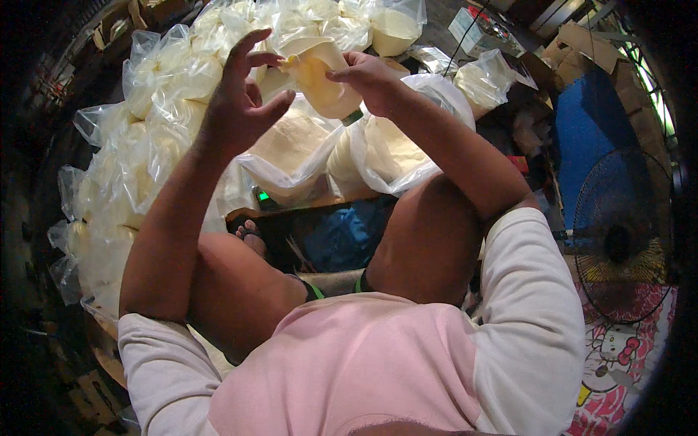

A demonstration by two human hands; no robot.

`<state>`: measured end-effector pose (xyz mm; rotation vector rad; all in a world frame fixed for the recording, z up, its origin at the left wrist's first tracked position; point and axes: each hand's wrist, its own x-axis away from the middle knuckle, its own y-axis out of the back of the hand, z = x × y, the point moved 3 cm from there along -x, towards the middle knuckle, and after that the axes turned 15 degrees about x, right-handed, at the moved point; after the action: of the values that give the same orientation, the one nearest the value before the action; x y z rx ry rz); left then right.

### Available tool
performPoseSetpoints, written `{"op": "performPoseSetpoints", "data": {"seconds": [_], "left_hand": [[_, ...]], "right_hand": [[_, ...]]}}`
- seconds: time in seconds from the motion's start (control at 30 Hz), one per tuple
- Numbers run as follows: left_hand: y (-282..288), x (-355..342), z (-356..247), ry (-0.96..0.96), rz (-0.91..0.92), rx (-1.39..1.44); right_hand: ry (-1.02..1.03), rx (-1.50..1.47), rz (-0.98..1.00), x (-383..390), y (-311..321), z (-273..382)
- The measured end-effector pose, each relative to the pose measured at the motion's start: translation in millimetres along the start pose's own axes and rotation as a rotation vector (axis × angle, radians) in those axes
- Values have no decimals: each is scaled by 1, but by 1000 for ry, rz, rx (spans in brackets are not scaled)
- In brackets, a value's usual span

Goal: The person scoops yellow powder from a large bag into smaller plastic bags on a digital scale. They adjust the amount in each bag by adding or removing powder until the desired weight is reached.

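Observation:
Raised over the open bags, my right hand (367, 81) grips a cream-coloured cut plastic bottle (323, 91) by its side, thumb on the near face. A dark green cap sits at its lower end, and its cut side looks yellowish inside. My left hand (247, 98) is up at the left of the bottle with its fingers spread. One fingertip comes close to the bottle's rim; whether it touches I cannot tell. Below stand two open clear bags of pale powder, the left bag (294, 149) and the right bag (392, 149).
Many filled clear bags (156, 142) are heaped to the left and far side. A small green-lit display (263, 196) glows below the left bag. At right stand a fan (618, 243), a blue panel (592, 127) and cardboard. A white box (472, 30) lies at the far right.

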<state>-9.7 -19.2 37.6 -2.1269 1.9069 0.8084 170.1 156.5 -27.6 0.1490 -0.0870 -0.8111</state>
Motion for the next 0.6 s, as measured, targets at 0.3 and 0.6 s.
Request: {"op": "performPoseSetpoints", "data": {"seconds": [0.3, 0.6], "left_hand": [[119, 80, 26, 801, 168, -80], [218, 178, 73, 1329, -67, -148]], "right_hand": [[10, 711, -6, 45, 138, 44], [-234, 2077, 374, 23, 176, -72]]}}
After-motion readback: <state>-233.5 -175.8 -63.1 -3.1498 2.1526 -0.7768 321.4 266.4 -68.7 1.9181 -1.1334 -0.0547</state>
